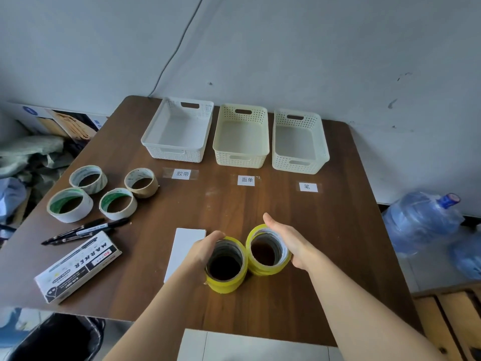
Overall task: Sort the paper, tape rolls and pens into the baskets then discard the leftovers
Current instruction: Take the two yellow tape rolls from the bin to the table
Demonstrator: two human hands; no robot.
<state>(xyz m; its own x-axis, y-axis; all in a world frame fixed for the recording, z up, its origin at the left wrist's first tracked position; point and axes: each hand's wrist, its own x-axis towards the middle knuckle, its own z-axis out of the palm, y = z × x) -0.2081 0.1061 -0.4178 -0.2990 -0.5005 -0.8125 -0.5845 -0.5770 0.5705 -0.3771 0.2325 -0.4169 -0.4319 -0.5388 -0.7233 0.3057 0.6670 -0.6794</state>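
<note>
Tape is what we have in hand: two stacks of yellow rolls stand side by side on the near middle of the table (299,209). Our left hand (201,252) curls round the left stack (226,265); our right hand (286,239), fingers straight, presses flat against the outer side of the right stack (268,250). We judge the rolls stiff but loosely piled, so a stack could shear apart; hold low and around the wall. White paper (183,250) lies just beside and partly under the left wrist. Farther left lie four wider rolls (101,194), black pens (86,230) and a marker box (78,267). Three empty baskets wait at the far edge, the white one (179,131) behind the tape label. Nothing blocks the way.
</note>
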